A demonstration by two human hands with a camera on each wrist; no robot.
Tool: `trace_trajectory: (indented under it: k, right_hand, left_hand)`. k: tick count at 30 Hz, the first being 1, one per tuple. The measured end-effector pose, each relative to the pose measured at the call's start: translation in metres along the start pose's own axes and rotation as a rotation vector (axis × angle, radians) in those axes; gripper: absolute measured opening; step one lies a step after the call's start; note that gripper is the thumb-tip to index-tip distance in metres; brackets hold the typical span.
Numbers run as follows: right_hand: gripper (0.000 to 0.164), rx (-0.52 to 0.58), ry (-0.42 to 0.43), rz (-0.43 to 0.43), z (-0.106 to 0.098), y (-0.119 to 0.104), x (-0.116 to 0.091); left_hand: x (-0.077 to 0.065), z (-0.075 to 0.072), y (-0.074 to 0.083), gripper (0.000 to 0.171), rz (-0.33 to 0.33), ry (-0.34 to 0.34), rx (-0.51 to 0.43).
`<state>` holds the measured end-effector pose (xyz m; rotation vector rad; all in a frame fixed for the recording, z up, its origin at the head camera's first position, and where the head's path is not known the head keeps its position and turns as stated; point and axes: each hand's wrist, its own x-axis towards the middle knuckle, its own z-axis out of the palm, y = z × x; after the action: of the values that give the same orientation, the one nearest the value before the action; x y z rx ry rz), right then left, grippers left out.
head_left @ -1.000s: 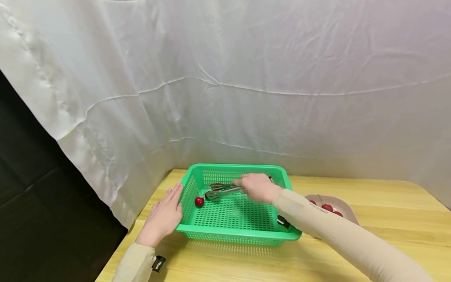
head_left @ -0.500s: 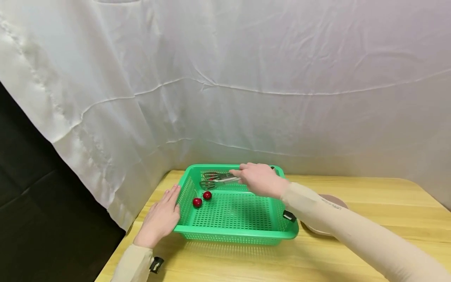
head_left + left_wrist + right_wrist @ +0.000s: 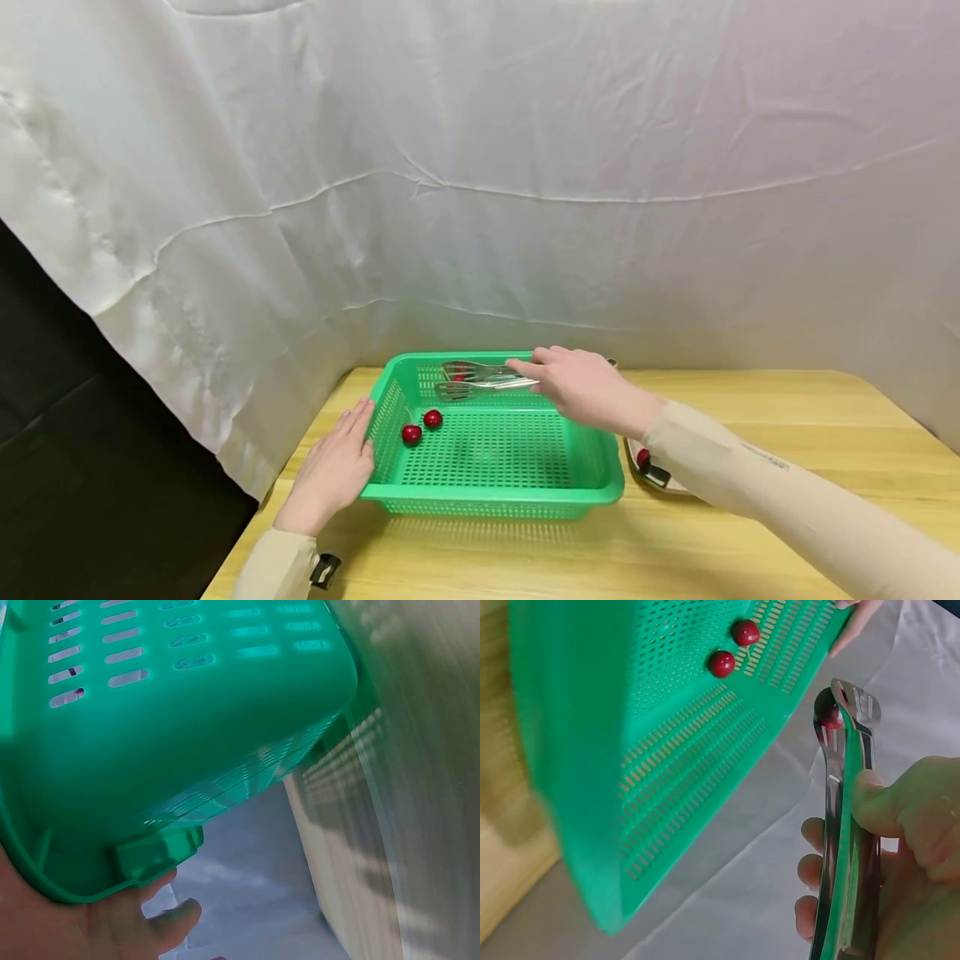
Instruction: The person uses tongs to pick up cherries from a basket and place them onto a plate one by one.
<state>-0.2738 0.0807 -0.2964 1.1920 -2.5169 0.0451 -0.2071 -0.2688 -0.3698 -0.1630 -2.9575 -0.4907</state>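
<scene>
In the right hand (image 3: 588,387), fingers curl round metal tongs (image 3: 834,776), whose heads hold a cherry (image 3: 829,714) near the far wall of the green basket (image 3: 495,493), though how squarely is hard to tell. Likely light, smooth and slippery, it asks for a gentle squeeze at its fullest width; the tongs look stiff, best gripped mid-handle. The left hand (image 3: 336,468) rests straight-fingered on the basket's rim

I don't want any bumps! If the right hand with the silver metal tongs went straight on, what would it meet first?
Tongs leading, the right hand would probably meet the green slotted plastic basket's left rim, near the left hand, though it might pass above; height's unclear.
</scene>
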Motion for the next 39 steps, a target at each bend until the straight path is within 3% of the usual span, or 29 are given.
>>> trace_trajectory:
  k: [11, 30, 39]
  right_hand:
    - [0.054, 0.002, 0.068, 0.016, -0.004, 0.011, -0.045]
    - [0.072, 0.015, 0.141, 0.179, -0.026, 0.033, -0.120]
    - [0.063, -0.053, 0.218, 0.233, -0.022, 0.053, -0.160]
  left_hand:
    - [0.001, 0.001, 0.000, 0.057, 0.005, 0.000, 0.006]
    - [0.000, -0.001, -0.001, 0.057, -0.002, -0.023, 0.051]
    - [0.001, 0.001, -0.002, 0.057, -0.001, -0.026, 0.043]
